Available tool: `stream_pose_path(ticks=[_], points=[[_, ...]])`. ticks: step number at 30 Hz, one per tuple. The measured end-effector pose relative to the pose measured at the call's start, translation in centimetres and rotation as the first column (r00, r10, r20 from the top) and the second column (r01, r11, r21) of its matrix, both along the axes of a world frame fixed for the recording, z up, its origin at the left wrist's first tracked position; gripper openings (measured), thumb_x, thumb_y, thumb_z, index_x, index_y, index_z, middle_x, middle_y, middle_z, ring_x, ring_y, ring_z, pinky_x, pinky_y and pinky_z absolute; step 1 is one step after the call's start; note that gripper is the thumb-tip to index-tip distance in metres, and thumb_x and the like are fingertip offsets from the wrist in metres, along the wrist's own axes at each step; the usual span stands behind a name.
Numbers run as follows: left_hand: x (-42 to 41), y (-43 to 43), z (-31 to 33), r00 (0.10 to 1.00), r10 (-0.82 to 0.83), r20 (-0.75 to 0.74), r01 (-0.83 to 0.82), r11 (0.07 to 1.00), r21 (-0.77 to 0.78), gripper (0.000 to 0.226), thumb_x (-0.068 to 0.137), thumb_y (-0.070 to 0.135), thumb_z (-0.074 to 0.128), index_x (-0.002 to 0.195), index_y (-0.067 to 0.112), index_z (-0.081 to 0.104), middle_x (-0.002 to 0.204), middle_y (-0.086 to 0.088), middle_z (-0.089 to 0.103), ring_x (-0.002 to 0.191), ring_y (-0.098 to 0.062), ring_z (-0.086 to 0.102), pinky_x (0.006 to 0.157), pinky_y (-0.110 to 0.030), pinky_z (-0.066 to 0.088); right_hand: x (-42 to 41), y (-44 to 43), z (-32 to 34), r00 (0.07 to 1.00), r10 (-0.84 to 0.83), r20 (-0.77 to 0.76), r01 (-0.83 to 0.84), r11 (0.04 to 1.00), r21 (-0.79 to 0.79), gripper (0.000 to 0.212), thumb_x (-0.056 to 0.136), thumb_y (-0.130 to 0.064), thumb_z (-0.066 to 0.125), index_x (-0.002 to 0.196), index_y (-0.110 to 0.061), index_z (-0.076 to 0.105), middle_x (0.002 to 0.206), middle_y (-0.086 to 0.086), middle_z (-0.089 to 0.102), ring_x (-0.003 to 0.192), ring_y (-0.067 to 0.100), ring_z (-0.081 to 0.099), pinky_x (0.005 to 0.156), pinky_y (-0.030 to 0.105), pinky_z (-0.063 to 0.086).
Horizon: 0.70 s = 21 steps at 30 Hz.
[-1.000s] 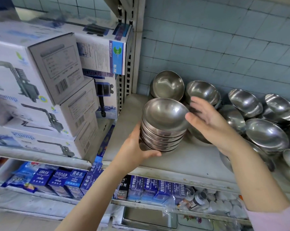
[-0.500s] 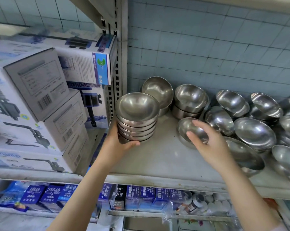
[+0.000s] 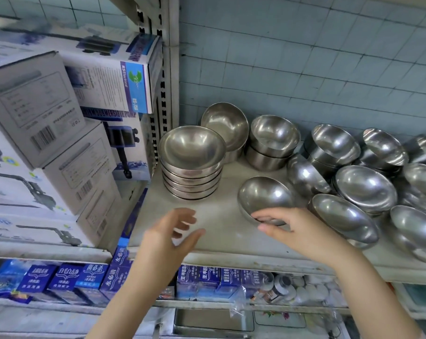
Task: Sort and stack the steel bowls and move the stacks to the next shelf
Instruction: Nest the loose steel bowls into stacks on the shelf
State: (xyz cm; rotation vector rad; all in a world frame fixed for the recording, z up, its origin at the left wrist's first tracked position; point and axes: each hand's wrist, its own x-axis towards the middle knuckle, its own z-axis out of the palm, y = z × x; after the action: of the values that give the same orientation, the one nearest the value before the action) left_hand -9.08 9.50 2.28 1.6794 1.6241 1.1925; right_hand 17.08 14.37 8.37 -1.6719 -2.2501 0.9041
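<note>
A right hand (image 3: 302,233) grips the near rim of a lone bowl (image 3: 263,194) on the shelf (image 3: 221,216). The left hand (image 3: 167,241) hovers loosely spread and empty, in front of the stack of bowls (image 3: 191,165) at left

Bare shelf (image 3: 216,231) front opens between stack (image 3: 191,165) and near bowl (image 3: 264,195); loose bowls (image 3: 366,189) crowd the right

right hand (image 3: 302,231) gripped near rim of steel bowl (image 3: 263,194) | left hand (image 3: 167,238) hovered empty, left of grip | bowl stack (image 3: 191,167) stood beyond-left of grip
</note>
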Motion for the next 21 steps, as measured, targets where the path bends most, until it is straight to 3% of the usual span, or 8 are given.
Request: stream_pose_path(ticks=[4, 6, 8, 11, 13, 16, 19, 21], points=[[4.2, 2.7, -0.5, 0.959, -0.279, -0.055, 0.268, 0.951, -0.154, 0.084, 0.074, 0.042, 0.077, 0.144, 0.026, 0.034, 0.13, 0.015, 0.046, 0.112, 0.003, 0.049, 0.099, -0.014, 0.04, 2.1, -1.8, 0.4, 0.966, -0.187, -0.178, 0.23, 0.937, 0.264, 0.047, 0.078, -0.052, 0.069, 0.124, -0.045, 0.062, 0.12, -0.038, 0.055, 0.117, -0.017, 0.047, 0.101, 0.012, 0.036], [6.2, 4.5, -1.1, 0.941, -0.336, -0.043, 0.321, 0.924, -0.208, 0.111, 0.07, 0.046, 0.079, 0.153, 0.018, 0.011, 0.147, 0.001, 0.038, 0.132, -0.012, 0.042, 0.111, -0.024, 0.032, 4.4, -2.3, 0.2, 0.92, -0.37, -0.13, 0.39, 0.829, 0.401, 0.072, 0.073, -0.054, 0.073, 0.139, -0.037, 0.051, 0.141, -0.026, 0.044, 0.133, -0.001, 0.037, 0.11, 0.026, 0.031], [7.8, 6.0, -1.6, 0.946, -0.323, -0.02, 0.311, 0.924, -0.222, 0.122, 0.068, 0.042, 0.082, 0.153, 0.009, 0.002, 0.149, -0.01, 0.039, 0.135, -0.021, 0.042, 0.109, -0.023, 0.031, 6.7, -2.9, -0.3, 0.839, -0.545, -0.011, 0.506, 0.772, 0.386, 0.093, 0.069, -0.059, 0.076, 0.15, -0.035, 0.036, 0.158, -0.01, 0.029, 0.145, 0.019, 0.024, 0.116, 0.046, 0.027], [8.9, 7.3, -2.2, 0.955, -0.293, 0.046, 0.296, 0.937, -0.186, 0.117, 0.067, 0.034, 0.085, 0.153, 0.011, 0.009, 0.141, -0.009, 0.049, 0.127, -0.02, 0.05, 0.102, -0.022, 0.036, 8.5, -3.3, -1.3, 0.811, -0.583, 0.04, 0.548, 0.782, 0.296, 0.104, 0.065, -0.061, 0.079, 0.152, -0.037, 0.027, 0.163, -0.004, 0.018, 0.149, 0.023, 0.015, 0.118, 0.051, 0.022], [8.6, 7.5, -2.6, 0.951, -0.305, 0.057, 0.31, 0.942, -0.132, 0.099, 0.066, 0.035, 0.086, 0.147, 0.022, 0.029, 0.131, -0.001, 0.057, 0.122, -0.016, 0.054, 0.1, -0.025, 0.041, 8.8, -3.5, -1.6, 0.807, -0.591, -0.003, 0.566, 0.772, 0.29, 0.102, 0.065, -0.057, 0.082, 0.15, -0.039, 0.03, 0.163, -0.006, 0.015, 0.149, 0.021, 0.013, 0.117, 0.048, 0.02], [7.7, 7.3, -2.5, 0.941, -0.31, 0.139, 0.326, 0.938, -0.119, 0.08, 0.065, 0.028, 0.088, 0.126, 0.044, 0.04, 0.114, 0.018, 0.062, 0.11, -0.002, 0.06, 0.097, -0.021, 0.044, 9.1, -3.8, -2.1, 0.779, -0.623, -0.067, 0.613, 0.737, 0.284, 0.105, 0.059, -0.061, 0.082, 0.148, -0.039, 0.03, 0.157, -0.006, 0.027, 0.145, 0.023, 0.02, 0.117, 0.048, 0.024], [7.8, 7.1, -2.3, 0.936, -0.301, 0.185, 0.328, 0.935, -0.137, 0.087, 0.063, 0.028, 0.089, 0.134, 0.038, 0.039, 0.117, 0.014, 0.063, 0.112, -0.002, 0.059, 0.099, -0.022, 0.043, 9.3, -4.2, -2.3, 0.732, -0.642, -0.229, 0.677, 0.724, 0.134, 0.11, 0.055, -0.064, 0.082, 0.148, -0.041, 0.028, 0.153, -0.007, 0.034, 0.138, 0.022, 0.038, 0.112, 0.05, 0.037], [7.8, 7.1, -2.3, 0.937, -0.28, 0.209, 0.314, 0.937, -0.153, 0.093, 0.061, 0.028, 0.09, 0.138, 0.032, 0.039, 0.119, 0.01, 0.062, 0.113, -0.005, 0.059, 0.1, -0.024, 0.043, 9.2, -4.5, -2.1, 0.707, -0.637, -0.307, 0.69, 0.716, 0.103, 0.105, 0.058, -0.055, 0.086, 0.146, -0.045, 0.031, 0.152, -0.012, 0.035, 0.137, 0.015, 0.038, 0.112, 0.048, 0.038]])
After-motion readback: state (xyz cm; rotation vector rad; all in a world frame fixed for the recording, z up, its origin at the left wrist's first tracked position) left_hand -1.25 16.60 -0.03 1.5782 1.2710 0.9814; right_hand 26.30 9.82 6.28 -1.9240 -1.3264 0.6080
